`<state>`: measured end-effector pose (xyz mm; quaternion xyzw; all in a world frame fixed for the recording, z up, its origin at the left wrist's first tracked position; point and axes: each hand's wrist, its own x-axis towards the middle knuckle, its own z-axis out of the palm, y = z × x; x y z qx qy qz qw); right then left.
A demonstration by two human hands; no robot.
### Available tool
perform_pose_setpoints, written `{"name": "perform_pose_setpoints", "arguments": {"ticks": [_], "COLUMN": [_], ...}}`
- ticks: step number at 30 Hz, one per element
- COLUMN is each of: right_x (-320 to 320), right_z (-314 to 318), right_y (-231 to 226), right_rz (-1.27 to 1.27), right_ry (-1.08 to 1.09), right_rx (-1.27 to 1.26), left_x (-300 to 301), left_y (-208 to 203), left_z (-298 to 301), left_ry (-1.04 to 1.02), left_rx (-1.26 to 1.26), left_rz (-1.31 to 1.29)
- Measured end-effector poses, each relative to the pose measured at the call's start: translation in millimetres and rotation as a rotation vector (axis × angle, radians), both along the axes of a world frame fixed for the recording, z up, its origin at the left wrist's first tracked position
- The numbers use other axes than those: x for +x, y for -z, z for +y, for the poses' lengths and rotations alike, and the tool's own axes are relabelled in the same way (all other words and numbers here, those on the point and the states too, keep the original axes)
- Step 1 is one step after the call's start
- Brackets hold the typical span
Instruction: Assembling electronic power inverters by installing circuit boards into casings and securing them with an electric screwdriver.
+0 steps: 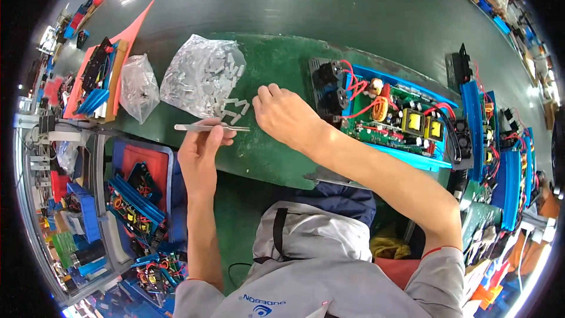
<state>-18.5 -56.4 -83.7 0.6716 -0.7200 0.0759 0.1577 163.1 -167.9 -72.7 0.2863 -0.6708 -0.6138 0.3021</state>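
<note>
Metal tweezers (203, 128) lie in my left hand (203, 147), pinched between thumb and fingers, with the tips toward the right. My right hand (285, 113) rests on the green worktop with its fingers curled; whatever they hold, if anything, is hidden. Between the two hands are several small translucent plastic pieces (236, 106), just outside an open clear plastic bag (197, 73) full of similar pieces. To the right of my right hand is a blue-cased circuit board assembly (391, 115) with red wires, yellow transformers and a black socket panel (328, 85).
A second clear bag (139, 88) lies left of the first, beside a pink sheet (138, 29) and a box of parts. More blue-cased units (479, 129) stand at the far right. Below left, a red-lined bin (150, 171) holds assemblies. A grey conveyor surface (282, 0) runs behind the worktop.
</note>
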Motion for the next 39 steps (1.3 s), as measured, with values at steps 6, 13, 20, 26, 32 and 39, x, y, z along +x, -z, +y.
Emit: {"name": "perform_pose_setpoints", "arguments": {"ticks": [6, 13, 20, 26, 32, 39], "right_x": [4, 16, 17, 14, 17, 24], "right_z": [14, 98, 164, 194, 228, 331], "right_y": [6, -39, -60, -56, -46, -11], "right_rz": [-0.005, -1.087, -1.195, -1.125, -1.098, -0.319], "right_ry": [0.118, 0.109, 0.217, 0.257, 0.368, 1.021], "right_rx": [-0.075, -0.319, -0.306, -0.339, -0.413, -0.774], "left_x": [-13, -21, -45, -60, -82, -107], "left_y": [-14, -38, -50, -50, -51, -39], "left_z": [20, 42, 89, 115, 142, 164], "left_ry": [0.034, 0.092, 0.300, 0.406, 0.491, 0.525], "left_rx": [0.093, 0.096, 0.130, 0.101, 0.101, -0.201], "left_rz": [-0.018, 0.003, -0.038, -0.075, -0.115, -0.048]}}
